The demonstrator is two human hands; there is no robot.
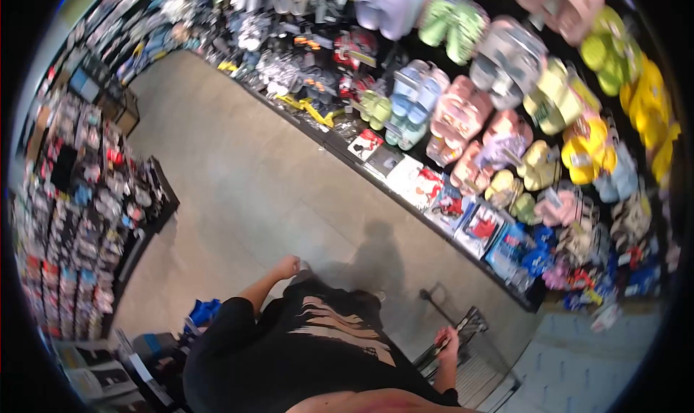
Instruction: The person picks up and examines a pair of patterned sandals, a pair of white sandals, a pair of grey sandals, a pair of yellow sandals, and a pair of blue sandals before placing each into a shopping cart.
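Note:
My right hand (447, 341) is wrapped around the handle of a wire shopping cart (473, 362), which stands at my right side near the bottom of the view. My left hand (289, 266) hangs forward over the floor with its fingers curled in. Nothing shows in it. Below lies my own torso in a black shirt (318, 348) with a light print. Part of the cart is hidden behind my right arm and body.
A wall rack of slippers and sandals (506, 62) runs along the right, above a low ledge with flat printed packages (434, 192). On the left stands a dark-edged display of small packaged goods (94, 196). A concrete floor aisle (231, 160) runs between them.

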